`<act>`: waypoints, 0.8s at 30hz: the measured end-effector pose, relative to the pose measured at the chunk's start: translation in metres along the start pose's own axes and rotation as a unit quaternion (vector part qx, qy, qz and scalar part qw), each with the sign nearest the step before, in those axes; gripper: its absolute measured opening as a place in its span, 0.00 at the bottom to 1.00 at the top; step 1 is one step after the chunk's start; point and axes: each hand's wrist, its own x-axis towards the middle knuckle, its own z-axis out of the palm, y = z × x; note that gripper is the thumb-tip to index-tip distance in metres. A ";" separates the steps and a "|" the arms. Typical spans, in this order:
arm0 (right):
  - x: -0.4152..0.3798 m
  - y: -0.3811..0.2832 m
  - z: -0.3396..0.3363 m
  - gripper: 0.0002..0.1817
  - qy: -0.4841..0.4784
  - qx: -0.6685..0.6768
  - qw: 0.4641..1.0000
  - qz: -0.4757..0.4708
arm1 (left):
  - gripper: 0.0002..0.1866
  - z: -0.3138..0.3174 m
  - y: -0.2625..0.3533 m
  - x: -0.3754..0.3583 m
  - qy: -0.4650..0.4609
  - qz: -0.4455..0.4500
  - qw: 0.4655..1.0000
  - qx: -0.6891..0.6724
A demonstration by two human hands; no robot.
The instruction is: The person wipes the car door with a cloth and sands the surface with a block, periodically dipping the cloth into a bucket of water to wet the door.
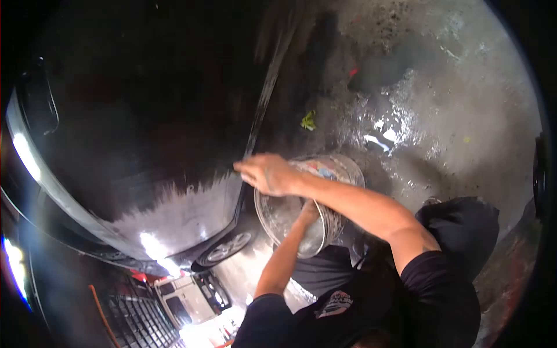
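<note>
A tilted white bucket (264,217) is in front of me, grimy inside, its open mouth towards me. My left hand (310,212) reaches into the mouth; its fingers are hidden inside. Across the upper rim passes my right arm, with my right hand (270,174) stretched over to the left. Its fingers point out flat at the lower edge of a dark car (174,211), overlapping that edge in this view. A pale, streaky band covers part of the car's panel, and the rest is dark.
Wet, shiny concrete floor (441,139) spreads to the right, with a yellow-green scrap (308,120) on it. A car wheel (227,249) shows below the panel. A white vehicle (188,301) stands farther off at the lower left. My dark-clad knee (464,229) is right of the bucket.
</note>
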 end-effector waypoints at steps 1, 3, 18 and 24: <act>-0.005 0.005 0.007 0.16 -0.068 -0.026 0.997 0.012 | 0.26 0.007 0.013 0.021 -0.017 -0.110 0.989 -0.098; -0.012 0.023 0.014 0.17 -0.221 -0.112 0.969 -0.005 | 0.26 0.017 0.034 0.046 -0.017 -0.267 0.924 -0.272; -0.012 0.022 0.021 0.20 -0.249 -0.180 0.951 0.040 | 0.30 0.008 0.094 0.061 0.010 -0.440 0.553 -0.707; -0.012 0.022 0.017 0.20 -0.242 -0.156 0.957 0.041 | 0.31 -0.021 0.105 0.037 -0.017 -0.457 0.529 -0.715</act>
